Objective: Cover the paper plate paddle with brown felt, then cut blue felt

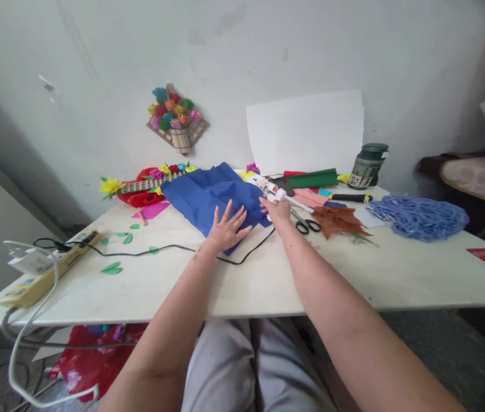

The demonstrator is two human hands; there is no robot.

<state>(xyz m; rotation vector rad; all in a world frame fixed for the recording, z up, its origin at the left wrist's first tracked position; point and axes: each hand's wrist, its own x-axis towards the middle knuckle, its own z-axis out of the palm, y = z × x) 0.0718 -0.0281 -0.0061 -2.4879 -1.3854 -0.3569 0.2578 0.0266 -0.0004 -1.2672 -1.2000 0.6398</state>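
A creased sheet of blue crepe paper point(199, 194) lies spread on the white table point(165, 292). My left hand point(229, 228) rests flat on its near right part, fingers spread. At the sheet's right edge, my right hand point(280, 212) is curled over the handle of a white hot glue gun point(274, 193), its fingertips beside the blue paper. A clear glue stick point(302, 202) sticks out behind the gun. The gun's black cord point(237, 262) trails across the table to the left. Just right of my right hand lie black-handled scissors point(308, 226).
On the left are a power strip point(49, 269) and green paper leaves point(112, 268). A flower-trimmed craft strip point(148, 184) sits behind. To the right are brown crepe paper point(337, 220), a blue yarn bundle point(418, 216), a dark jar point(369, 166) and a green roll point(311, 178).
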